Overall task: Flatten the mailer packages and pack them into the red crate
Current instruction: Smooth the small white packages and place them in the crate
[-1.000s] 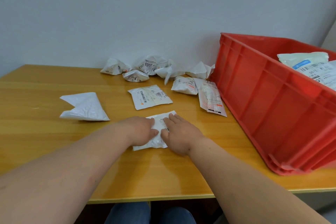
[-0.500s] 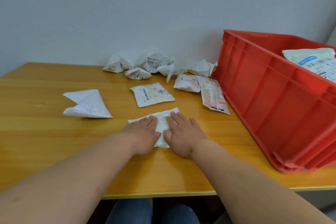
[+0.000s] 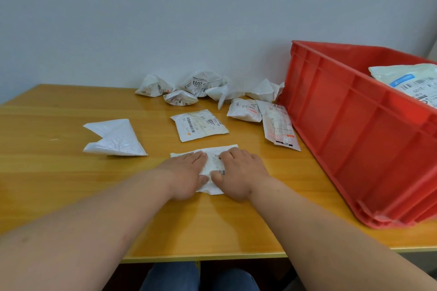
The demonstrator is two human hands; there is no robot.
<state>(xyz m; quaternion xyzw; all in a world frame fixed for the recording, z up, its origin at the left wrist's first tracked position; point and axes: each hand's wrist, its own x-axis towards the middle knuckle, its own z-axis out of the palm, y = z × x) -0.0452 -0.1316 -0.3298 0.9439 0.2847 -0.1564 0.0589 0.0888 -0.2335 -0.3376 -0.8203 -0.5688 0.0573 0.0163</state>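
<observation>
Fingers [image 3: 196, 157] spread since, two hands, one mailer [image 3: 214, 160]

A wooden table [image 3: 71, 191] with a glossy yellow-orange top stretches out in front of me, its near edge just above my blue-jeaned knees [image 3: 198, 276]. Behind it, a plain pale grey-white wall [image 3: 165, 19] meets the table's far edge.

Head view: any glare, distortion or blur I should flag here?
Head view: soft even light, faint sheen on the glossy wooden table near the crumpled white mailers; wide-angle bend in the red plastic crate and forearms; label print stays too small to read.
</observation>
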